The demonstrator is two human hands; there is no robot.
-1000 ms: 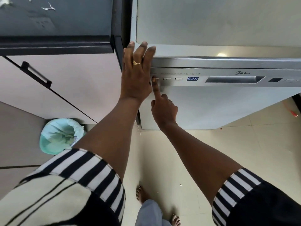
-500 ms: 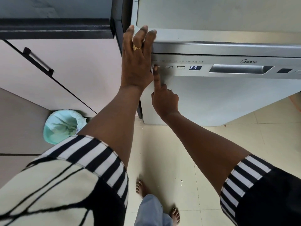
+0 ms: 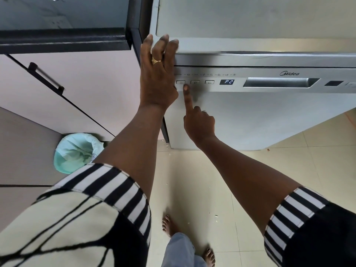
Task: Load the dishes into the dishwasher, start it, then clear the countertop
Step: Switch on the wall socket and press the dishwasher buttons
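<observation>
The silver dishwasher [image 3: 250,116] stands closed in front of me. Its control strip carries three small buttons, the leftmost being the power button [image 3: 180,82], and a lit display [image 3: 227,82] reading P2. My left hand [image 3: 157,74] lies flat with straight fingers against the dishwasher's top left corner. On my right hand [image 3: 198,122] only the index finger points up, its tip on the panel just below the power button, while the other fingers are curled and hold nothing. No dishes are in view.
A recessed door handle [image 3: 279,82] sits right of the display. A dark countertop edge [image 3: 63,38] and a pale cabinet door with a black handle [image 3: 46,79] are at left. A bin with a green liner [image 3: 77,152] stands on the tiled floor.
The display changed from 8:8 to P2. My right index fingertip slid from the leftmost button to just below it. My left hand stayed on the corner.
</observation>
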